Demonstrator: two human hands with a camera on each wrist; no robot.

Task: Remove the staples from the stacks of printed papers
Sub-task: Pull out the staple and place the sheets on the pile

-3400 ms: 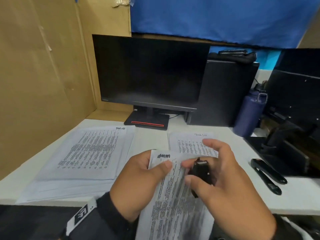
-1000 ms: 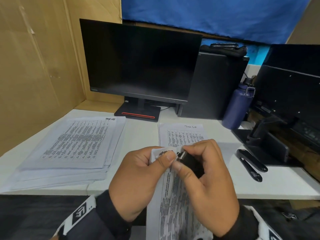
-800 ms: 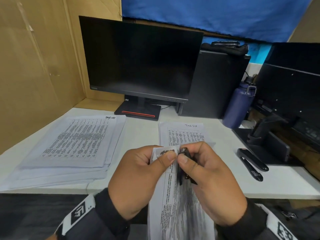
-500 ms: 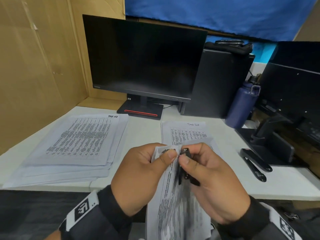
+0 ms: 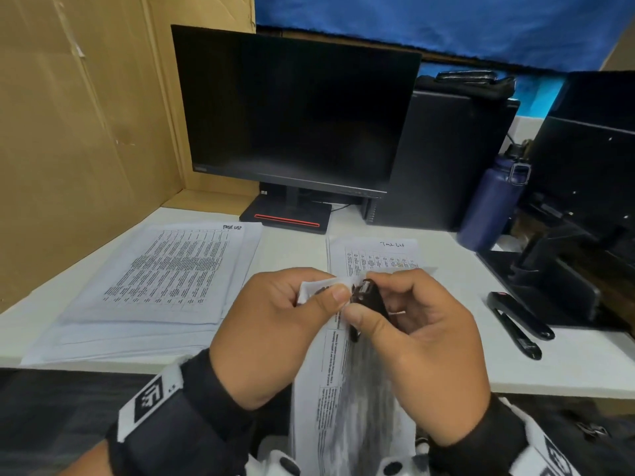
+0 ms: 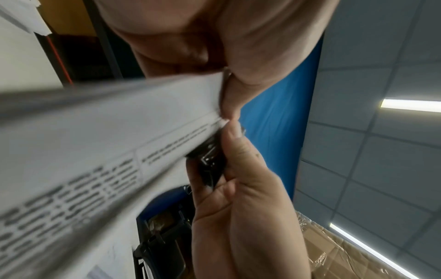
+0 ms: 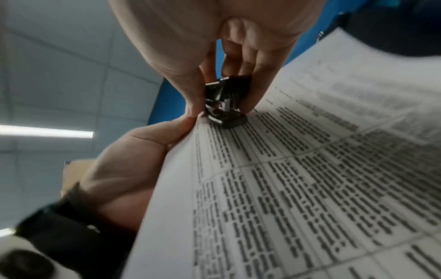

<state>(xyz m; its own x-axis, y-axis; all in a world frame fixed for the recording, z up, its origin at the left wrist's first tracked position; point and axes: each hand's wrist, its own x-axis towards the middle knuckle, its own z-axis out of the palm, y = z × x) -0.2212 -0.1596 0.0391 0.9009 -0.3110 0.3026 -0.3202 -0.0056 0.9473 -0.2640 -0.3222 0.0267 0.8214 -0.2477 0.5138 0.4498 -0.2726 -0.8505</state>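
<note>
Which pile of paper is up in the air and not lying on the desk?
The papers held in the hands. The left hand pinches their top corner, where the right hand works the staple remover. The left pile and middle pile lie flat.

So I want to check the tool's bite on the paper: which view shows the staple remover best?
The right wrist view: the staple remover is close, metal jaws on the paper corner. The head view shows it half hidden by fingers; the left wrist view only a blurred sliver.
</note>
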